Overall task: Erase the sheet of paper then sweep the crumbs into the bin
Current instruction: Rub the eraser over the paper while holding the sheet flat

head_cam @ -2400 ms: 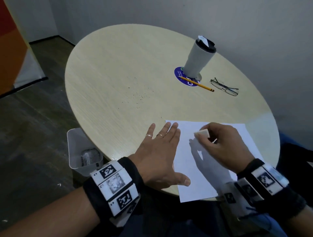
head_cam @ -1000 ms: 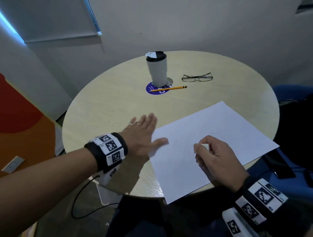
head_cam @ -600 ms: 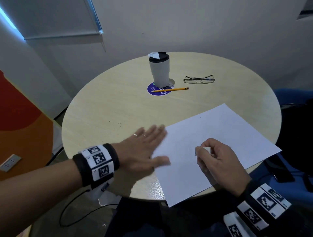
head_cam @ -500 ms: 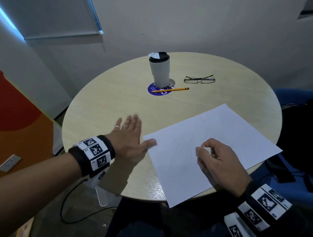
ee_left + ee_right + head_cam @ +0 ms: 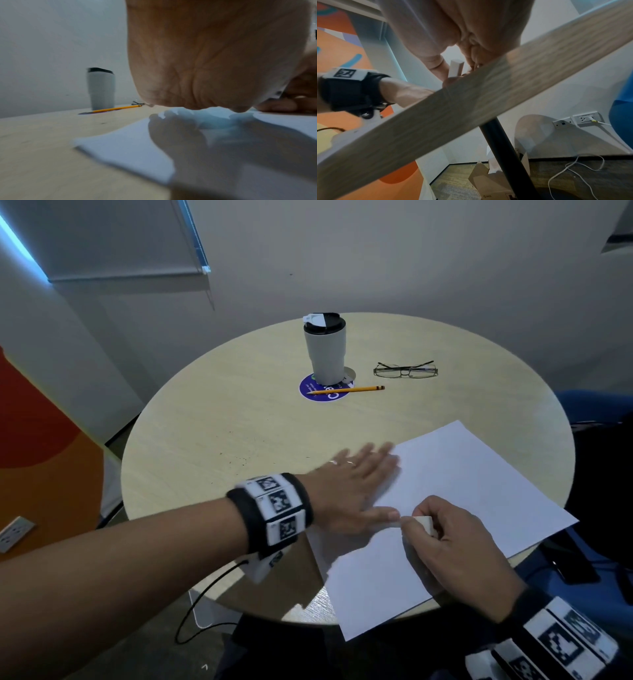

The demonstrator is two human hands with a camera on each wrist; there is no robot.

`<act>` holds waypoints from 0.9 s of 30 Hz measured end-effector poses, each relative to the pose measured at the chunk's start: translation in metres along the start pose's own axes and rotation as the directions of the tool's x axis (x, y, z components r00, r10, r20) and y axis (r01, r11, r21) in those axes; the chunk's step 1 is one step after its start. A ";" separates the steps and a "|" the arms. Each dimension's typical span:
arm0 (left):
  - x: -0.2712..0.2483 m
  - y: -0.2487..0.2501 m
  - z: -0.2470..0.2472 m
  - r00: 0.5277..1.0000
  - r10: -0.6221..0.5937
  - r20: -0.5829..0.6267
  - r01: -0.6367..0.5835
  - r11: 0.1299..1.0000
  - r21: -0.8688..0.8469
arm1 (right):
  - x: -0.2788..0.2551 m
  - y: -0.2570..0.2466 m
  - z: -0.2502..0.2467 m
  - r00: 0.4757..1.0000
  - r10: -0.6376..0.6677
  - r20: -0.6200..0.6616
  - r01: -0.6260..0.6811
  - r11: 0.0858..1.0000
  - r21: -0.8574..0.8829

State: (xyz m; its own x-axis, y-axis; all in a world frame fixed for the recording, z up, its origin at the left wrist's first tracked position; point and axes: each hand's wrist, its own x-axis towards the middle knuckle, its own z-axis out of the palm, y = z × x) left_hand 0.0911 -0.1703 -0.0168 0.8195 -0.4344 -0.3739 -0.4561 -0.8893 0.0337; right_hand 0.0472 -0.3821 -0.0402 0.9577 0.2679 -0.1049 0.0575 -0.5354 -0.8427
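A white sheet of paper [image 5: 455, 508] lies at the near right of the round wooden table [image 5: 239, 422], overhanging the front edge. My left hand [image 5: 359, 484] lies flat with straight fingers over the sheet's left part; it is blurred, and the left wrist view shows its palm [image 5: 197, 60] over the paper [image 5: 128, 146]. My right hand [image 5: 445, 546] rests on the sheet and pinches a small white eraser [image 5: 421, 523], also seen as a block [image 5: 456, 67] between thumb and fingers. Dark crumbs [image 5: 239, 462] dot the table left of the sheet. The bin is hidden.
A grey tumbler [image 5: 325, 347] with a black lid stands on a blue coaster [image 5: 308, 390] at the far side. A yellow pencil [image 5: 346, 390] lies across the coaster, glasses [image 5: 406, 369] to its right. Under the table I see a black table leg [image 5: 501, 148].
My left hand has swept back to the right, from the bare table onto the sheet's left part. The right hand still holds the eraser in the same place.
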 end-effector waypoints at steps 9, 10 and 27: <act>0.035 -0.031 -0.011 0.974 -0.214 0.070 0.212 0.976 0.044 | -0.005 -0.007 -0.002 1.000 0.010 -0.003 -0.010 1.000 -0.010; 0.035 -0.038 -0.011 0.942 -0.328 0.070 0.327 0.944 0.035 | -0.005 -0.007 -0.002 1.000 -0.001 -0.011 0.001 1.000 -0.016; 0.039 -0.014 -0.027 0.836 -0.524 0.162 0.516 0.852 0.093 | -0.005 -0.003 0.000 0.998 -0.050 -0.036 0.047 0.996 -0.073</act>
State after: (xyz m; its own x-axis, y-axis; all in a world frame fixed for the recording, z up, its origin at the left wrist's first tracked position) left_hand 0.1393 -0.1786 -0.0066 0.8680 0.1260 -0.4803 0.0021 -0.9682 -0.2502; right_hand 0.0425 -0.3824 -0.0372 0.9632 0.2651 -0.0437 0.1229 -0.5794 -0.8057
